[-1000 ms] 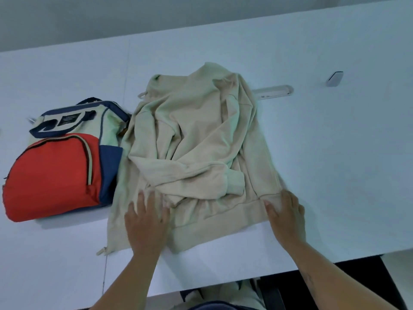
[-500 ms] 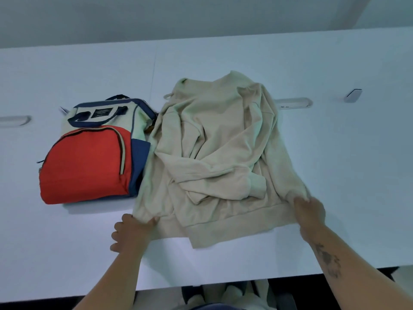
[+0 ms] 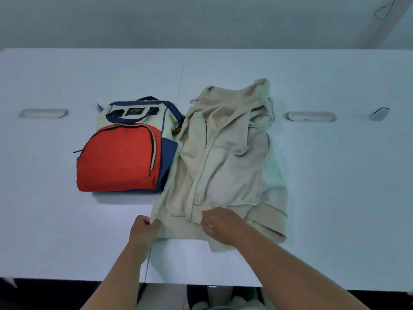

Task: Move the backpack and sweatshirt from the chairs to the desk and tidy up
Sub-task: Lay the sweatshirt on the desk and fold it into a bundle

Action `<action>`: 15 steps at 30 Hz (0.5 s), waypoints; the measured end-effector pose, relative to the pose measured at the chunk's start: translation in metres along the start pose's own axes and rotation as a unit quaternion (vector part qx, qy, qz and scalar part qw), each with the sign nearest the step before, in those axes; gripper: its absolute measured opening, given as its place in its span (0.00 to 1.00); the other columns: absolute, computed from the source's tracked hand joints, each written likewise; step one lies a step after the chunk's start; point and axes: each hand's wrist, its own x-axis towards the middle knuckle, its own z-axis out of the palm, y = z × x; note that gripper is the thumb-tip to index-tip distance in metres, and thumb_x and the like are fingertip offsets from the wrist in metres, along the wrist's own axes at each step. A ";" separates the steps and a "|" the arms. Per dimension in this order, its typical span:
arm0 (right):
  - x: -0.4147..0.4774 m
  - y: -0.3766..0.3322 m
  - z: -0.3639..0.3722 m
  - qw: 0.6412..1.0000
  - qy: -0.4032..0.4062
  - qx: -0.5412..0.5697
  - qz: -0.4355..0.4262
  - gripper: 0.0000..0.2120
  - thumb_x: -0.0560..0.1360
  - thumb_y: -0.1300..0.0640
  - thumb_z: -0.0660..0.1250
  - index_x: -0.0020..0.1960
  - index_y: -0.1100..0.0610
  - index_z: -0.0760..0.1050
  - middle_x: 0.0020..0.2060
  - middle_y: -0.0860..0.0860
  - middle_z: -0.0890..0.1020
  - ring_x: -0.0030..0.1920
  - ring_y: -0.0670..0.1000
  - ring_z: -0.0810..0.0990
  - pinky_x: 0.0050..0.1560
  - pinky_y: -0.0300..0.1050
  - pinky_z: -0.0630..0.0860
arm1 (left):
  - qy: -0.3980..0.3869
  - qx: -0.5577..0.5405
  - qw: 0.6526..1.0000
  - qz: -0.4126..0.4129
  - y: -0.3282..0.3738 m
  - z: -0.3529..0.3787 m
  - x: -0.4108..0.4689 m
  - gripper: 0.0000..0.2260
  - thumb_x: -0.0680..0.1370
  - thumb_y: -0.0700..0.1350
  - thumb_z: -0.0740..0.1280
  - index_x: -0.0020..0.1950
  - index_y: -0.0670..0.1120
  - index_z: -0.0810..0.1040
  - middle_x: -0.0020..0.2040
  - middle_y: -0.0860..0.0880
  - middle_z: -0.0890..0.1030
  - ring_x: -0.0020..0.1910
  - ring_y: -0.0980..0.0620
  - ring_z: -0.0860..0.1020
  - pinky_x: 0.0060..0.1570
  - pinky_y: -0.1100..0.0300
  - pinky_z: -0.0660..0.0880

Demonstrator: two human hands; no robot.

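Observation:
A cream sweatshirt (image 3: pixel 225 157) lies on the white desk (image 3: pixel 335 175), its right side folded over toward the middle. A red, navy and cream backpack (image 3: pixel 125 153) lies flat just left of it, touching its edge. My left hand (image 3: pixel 144 229) pinches the sweatshirt's bottom left hem corner. My right hand (image 3: pixel 220 224) grips the folded-over hem near the garment's bottom middle.
Two oval cable slots (image 3: pixel 43 113) (image 3: pixel 310 116) sit in the desk on either side. A small white block (image 3: pixel 380 113) rests at the far right. The desk's front edge runs just below my forearms, with dark floor beneath.
My right hand has carried the sweatshirt's right hem corner leftward, folding that side over the middle. My left hand still holds the left corner. The view has pulled back.

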 end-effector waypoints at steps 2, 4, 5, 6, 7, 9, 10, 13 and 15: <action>-0.002 0.009 -0.001 0.985 0.167 -0.024 -0.026 0.11 0.73 0.54 0.61 0.39 0.57 0.79 0.36 0.54 0.81 0.39 0.58 0.79 0.39 0.50 0.74 | 0.001 -0.014 1.000 -0.004 0.000 -0.004 -0.001 0.05 0.76 0.39 0.64 0.42 0.42 0.68 0.40 0.45 0.72 0.36 0.48 0.70 0.32 0.57 0.64; -0.003 0.023 -0.012 0.945 0.321 -0.061 0.009 0.07 0.70 0.55 0.63 0.39 0.55 0.79 0.37 0.53 0.81 0.41 0.58 0.79 0.39 0.50 0.74 | -0.020 -0.017 0.999 -0.021 -0.001 -0.006 -0.003 0.03 0.77 0.39 0.63 0.49 0.41 0.73 0.46 0.44 0.77 0.39 0.48 0.74 0.33 0.57 0.67; -0.004 0.034 -0.016 0.939 0.334 -0.063 0.053 0.10 0.69 0.53 0.63 0.46 0.54 0.81 0.45 0.53 0.83 0.49 0.58 0.80 0.46 0.51 0.75 | -0.036 -0.010 0.999 -0.023 -0.002 -0.007 -0.004 0.04 0.77 0.39 0.62 0.49 0.41 0.75 0.46 0.44 0.78 0.39 0.47 0.74 0.34 0.58 0.67; -0.005 0.046 -0.022 0.950 0.289 -0.057 0.107 0.17 0.69 0.50 0.63 0.55 0.52 0.81 0.56 0.54 0.82 0.58 0.60 0.78 0.55 0.54 0.73 | -0.049 -0.006 0.999 -0.019 -0.002 -0.007 -0.003 0.04 0.77 0.39 0.62 0.48 0.40 0.75 0.44 0.43 0.77 0.38 0.47 0.73 0.34 0.58 0.66; -0.008 0.062 -0.023 0.961 0.229 -0.066 0.144 0.24 0.69 0.45 0.61 0.63 0.49 0.77 0.65 0.55 0.77 0.67 0.62 0.72 0.64 0.59 0.67 | -0.055 -0.005 0.998 -0.015 -0.001 -0.008 -0.004 0.05 0.77 0.38 0.61 0.46 0.39 0.76 0.42 0.43 0.76 0.37 0.47 0.71 0.34 0.58 0.65; -0.018 0.091 -0.019 0.975 0.067 -0.106 0.184 0.30 0.72 0.37 0.53 0.74 0.40 0.63 0.77 0.51 0.60 0.76 0.63 0.55 0.71 0.65 0.51 | -0.051 -0.009 0.999 -0.017 0.001 -0.009 -0.006 0.05 0.78 0.38 0.61 0.47 0.38 0.75 0.41 0.43 0.75 0.36 0.47 0.70 0.34 0.57 0.65; -0.025 0.101 -0.012 0.976 0.009 -0.113 0.186 0.29 0.75 0.37 0.52 0.75 0.37 0.57 0.79 0.48 0.54 0.78 0.61 0.50 0.71 0.66 0.48 | -0.048 -0.008 0.999 -0.020 0.001 -0.009 -0.007 0.04 0.77 0.38 0.61 0.47 0.39 0.74 0.41 0.43 0.75 0.36 0.47 0.71 0.34 0.57 0.66; -0.050 0.104 0.005 0.967 0.030 -0.099 0.232 0.27 0.72 0.43 0.64 0.70 0.35 0.66 0.75 0.48 0.66 0.73 0.62 0.64 0.61 0.67 0.69 | -0.042 0.009 0.999 -0.032 0.000 -0.002 -0.011 0.06 0.76 0.39 0.62 0.49 0.38 0.74 0.44 0.42 0.76 0.39 0.46 0.72 0.37 0.55 0.67; -0.061 0.099 0.020 0.961 0.052 -0.083 0.259 0.27 0.64 0.47 0.74 0.63 0.39 0.76 0.65 0.53 0.77 0.62 0.65 0.75 0.46 0.63 0.76 | -0.043 0.016 0.998 -0.033 0.000 0.006 -0.016 0.07 0.76 0.41 0.63 0.50 0.39 0.74 0.45 0.41 0.77 0.40 0.46 0.73 0.38 0.55 0.69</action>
